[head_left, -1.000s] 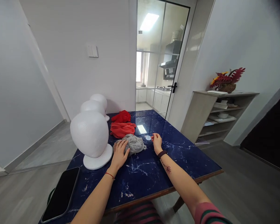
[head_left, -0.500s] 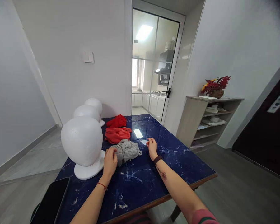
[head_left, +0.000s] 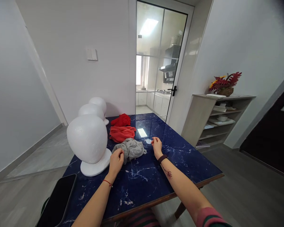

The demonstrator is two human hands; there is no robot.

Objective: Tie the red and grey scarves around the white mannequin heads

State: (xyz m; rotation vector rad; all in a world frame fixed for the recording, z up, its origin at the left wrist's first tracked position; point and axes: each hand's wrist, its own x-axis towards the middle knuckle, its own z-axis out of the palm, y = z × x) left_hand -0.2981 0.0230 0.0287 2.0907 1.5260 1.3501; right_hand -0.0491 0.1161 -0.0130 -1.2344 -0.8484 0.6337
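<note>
My left hand (head_left: 116,160), a red string on its wrist, rests loosely curled at the near-left edge of a bunched grey cloth (head_left: 132,149); no cloth shows gripped in it. To the right of that cloth, apart from it, my right hand (head_left: 157,147) is closed, fingertips together, with nothing visible in them. A dark band circles its wrist. Behind the grey cloth lie a crumpled light-red cloth (head_left: 122,134) and a darker red one (head_left: 122,120). Left of the cloths, white foam heads stand in a row: the nearest (head_left: 87,138), the middle (head_left: 91,110) and the farthest (head_left: 99,104).
The dark blue marbled table (head_left: 142,195) has a wooden edge. A black phone-like device (head_left: 56,200) is at its near-left corner. Beyond are a glass door (head_left: 153,69) and, to the right, a shelf unit (head_left: 201,116) with a flower basket (head_left: 225,90).
The whole view has shifted slightly, with the scene now a little further right and higher. My left fingers look more curled in beside the grey cloth. The cloths and foam heads keep their places.
</note>
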